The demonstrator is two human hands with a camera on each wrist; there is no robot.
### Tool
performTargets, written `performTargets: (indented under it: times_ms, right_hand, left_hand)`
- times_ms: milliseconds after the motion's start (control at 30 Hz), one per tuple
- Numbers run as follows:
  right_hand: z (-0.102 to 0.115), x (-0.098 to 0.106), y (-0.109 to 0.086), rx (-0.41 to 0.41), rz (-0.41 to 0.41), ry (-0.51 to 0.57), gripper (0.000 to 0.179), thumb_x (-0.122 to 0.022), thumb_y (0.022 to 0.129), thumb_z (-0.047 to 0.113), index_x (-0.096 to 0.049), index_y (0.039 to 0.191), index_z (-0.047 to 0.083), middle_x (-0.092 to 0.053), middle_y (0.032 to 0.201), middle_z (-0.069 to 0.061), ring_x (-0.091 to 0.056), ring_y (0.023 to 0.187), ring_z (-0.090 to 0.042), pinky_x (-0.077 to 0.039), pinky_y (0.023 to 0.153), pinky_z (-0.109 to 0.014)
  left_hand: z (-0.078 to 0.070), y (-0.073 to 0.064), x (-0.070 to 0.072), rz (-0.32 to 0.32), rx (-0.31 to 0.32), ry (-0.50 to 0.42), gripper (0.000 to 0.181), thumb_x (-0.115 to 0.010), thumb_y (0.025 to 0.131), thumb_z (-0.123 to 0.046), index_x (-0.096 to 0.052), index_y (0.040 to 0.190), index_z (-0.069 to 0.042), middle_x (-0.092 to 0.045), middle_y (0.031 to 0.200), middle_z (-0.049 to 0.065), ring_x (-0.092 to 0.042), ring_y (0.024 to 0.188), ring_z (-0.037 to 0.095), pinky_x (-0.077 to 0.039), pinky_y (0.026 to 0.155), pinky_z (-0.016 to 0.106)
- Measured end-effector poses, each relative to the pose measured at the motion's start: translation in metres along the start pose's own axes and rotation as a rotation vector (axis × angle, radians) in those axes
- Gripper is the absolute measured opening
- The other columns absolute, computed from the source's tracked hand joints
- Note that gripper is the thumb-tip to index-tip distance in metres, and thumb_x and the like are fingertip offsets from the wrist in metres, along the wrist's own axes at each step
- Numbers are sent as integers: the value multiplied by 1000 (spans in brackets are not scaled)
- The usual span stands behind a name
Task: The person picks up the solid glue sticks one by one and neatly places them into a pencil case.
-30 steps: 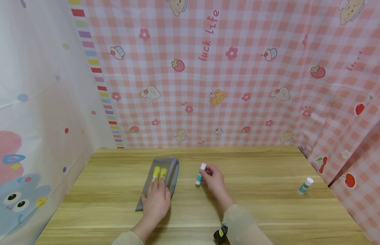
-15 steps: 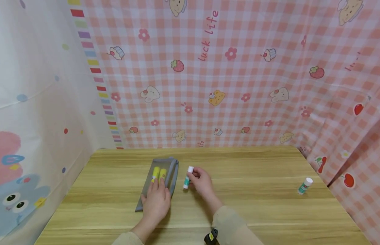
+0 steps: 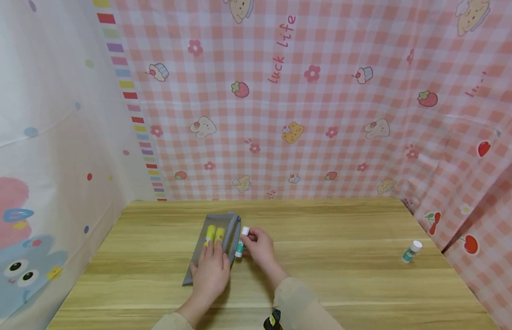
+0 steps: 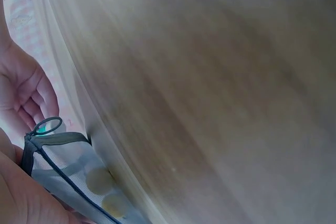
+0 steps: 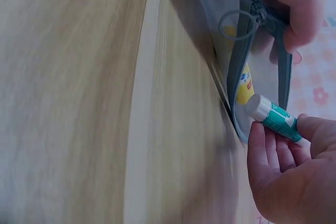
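Note:
In the head view a grey mesh zipper pouch (image 3: 199, 261) lies on the table with two yellow glue sticks (image 3: 210, 232) inside. My left hand (image 3: 211, 274) lies over it, fingers reaching across the sticks. The right wrist view shows that hand's digits holding the rim, so the mouth gapes; a ring pull (image 5: 237, 24) hangs from the zipper. My right hand (image 3: 261, 250) pinches a green glue stick with a white cap (image 3: 240, 248) between thumb and fingers. Its cap (image 5: 257, 107) is right at the pouch's mouth.
Another green glue stick (image 3: 411, 252) with a white cap stands at the right of the wooden table (image 3: 342, 256). A small black object (image 3: 272, 319) is by my right sleeve. Patterned cloths (image 3: 260, 105) hang behind and at both sides.
My right hand has carried the green glue stick leftward, from the middle of the table to the pouch's open side. The left hand and pouch have stayed in place.

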State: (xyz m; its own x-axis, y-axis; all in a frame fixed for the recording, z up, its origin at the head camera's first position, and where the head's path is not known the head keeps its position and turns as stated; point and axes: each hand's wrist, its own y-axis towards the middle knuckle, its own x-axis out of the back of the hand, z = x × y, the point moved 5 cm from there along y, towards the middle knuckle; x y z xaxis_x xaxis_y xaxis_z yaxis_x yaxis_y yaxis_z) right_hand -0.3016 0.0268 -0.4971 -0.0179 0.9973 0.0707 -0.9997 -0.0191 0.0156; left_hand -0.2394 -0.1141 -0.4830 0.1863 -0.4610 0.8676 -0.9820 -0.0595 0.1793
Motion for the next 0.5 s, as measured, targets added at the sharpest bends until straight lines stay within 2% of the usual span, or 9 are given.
performTargets:
  times_ms: [200, 233, 500]
  right_hand:
    - [1, -10, 1, -22, 13, -29, 25, -66, 93, 3, -61, 111, -13, -66, 89, -14, -66, 70, -19, -60, 65, -37]
    - [-5, -12, 4, -30, 13, -35, 25, -67, 93, 4, -62, 112, -12, -66, 89, -13, -65, 69, -17, -60, 63, -35]
    - [-6, -17, 7, -81, 11, -103, 24, -69, 93, 9, -64, 108, -9, -67, 86, -10, -65, 65, -15, -58, 59, -30]
  left_hand:
    - [0, 1, -1, 4, 4, 6, 48, -44, 102, -24, -50, 142, 3, -43, 147, 28, -37, 136, 49, -22, 95, 83]
    - [0, 1, -1, 5, 5, 8, 49, -43, 102, -24, -49, 142, 3, -43, 147, 28, -37, 136, 49, -22, 95, 83]
    - [1, 1, -3, 6, 6, 16, 49, -42, 102, -25, -49, 142, 2, -43, 147, 28, -37, 136, 48, -22, 95, 82]
